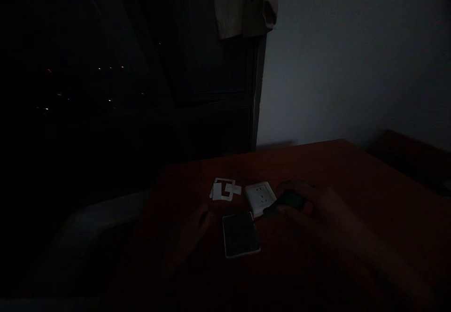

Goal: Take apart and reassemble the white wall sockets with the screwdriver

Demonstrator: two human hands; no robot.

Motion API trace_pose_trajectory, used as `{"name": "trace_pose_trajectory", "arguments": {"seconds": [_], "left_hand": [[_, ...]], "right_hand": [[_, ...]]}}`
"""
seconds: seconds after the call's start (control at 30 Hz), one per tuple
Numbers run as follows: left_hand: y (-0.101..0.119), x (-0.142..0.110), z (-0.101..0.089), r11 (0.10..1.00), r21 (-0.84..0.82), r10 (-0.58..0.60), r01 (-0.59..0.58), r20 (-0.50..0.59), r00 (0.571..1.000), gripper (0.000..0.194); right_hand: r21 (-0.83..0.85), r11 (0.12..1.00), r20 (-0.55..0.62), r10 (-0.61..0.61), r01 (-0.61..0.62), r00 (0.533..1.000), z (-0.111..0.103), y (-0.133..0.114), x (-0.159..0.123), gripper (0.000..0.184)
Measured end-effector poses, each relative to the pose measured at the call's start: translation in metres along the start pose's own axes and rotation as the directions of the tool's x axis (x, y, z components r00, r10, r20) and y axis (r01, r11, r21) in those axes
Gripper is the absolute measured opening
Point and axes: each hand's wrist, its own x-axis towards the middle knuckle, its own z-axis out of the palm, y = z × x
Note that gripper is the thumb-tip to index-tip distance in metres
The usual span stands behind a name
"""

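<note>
1. The right hand (pixel 327 208) is closed around a green-handled tool (pixel 289 201), probably a screwdriver. Fingers wrap the handle with its narrow end angled towards the left hand, presumably for control of the tip. The dim light hides whether that tip touches anything.
2. The left hand (pixel 197 225) lies low, loosely curled and partly open, with nothing visible in it. Its closeness to the parts probably keeps them within easy reach.
3. Between the hands, the white socket outlet (pixel 259 197) sits just beside the tool, holed face up, which leaves its slots exposed. It looks like smooth, rigid plastic, squarish with rounded corners.
4. Nearer the wearer, also between the hands, lies a dark square panel (pixel 240 234) with a thin pale rim; its surface detail is unclear.
5. Beyond the left hand, flat white pieces (pixel 217 191) overlap a thin, hollow frame (pixel 225 179), perhaps grouped as loose parts on the reddish worktop (pixel 299 161).
</note>
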Motion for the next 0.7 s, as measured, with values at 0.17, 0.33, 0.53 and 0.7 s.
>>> {"name": "trace_pose_trajectory", "arguments": {"seconds": [0.17, 0.33, 0.53, 0.7], "left_hand": [[-0.051, -0.008, -0.002, 0.979, -0.053, -0.202, 0.199, -0.064, 0.977, 0.025], [-0.067, -0.019, 0.005, 0.96, -0.123, -0.258, 0.252, -0.039, 0.965, 0.024], [-0.065, -0.03, 0.019, 0.971, -0.162, -0.179, 0.174, -0.016, 0.984, 0.024], [-0.066, -0.033, 0.023, 0.984, -0.142, -0.116, 0.106, -0.064, 0.991, 0.023]], "right_hand": [[0.132, 0.967, -0.127, 0.234, -0.217, 0.964, 0.002, 0.023, -0.009, 0.024], [0.391, 0.814, -0.055, 0.486, -0.429, 0.872, 0.024, 0.054, -0.018, 0.034], [0.72, 0.421, 0.2, 0.635, -0.552, 0.746, 0.061, 0.066, -0.034, 0.038], [0.809, 0.204, 0.327, 0.623, -0.551, 0.711, 0.075, 0.06, -0.04, 0.03]]}}
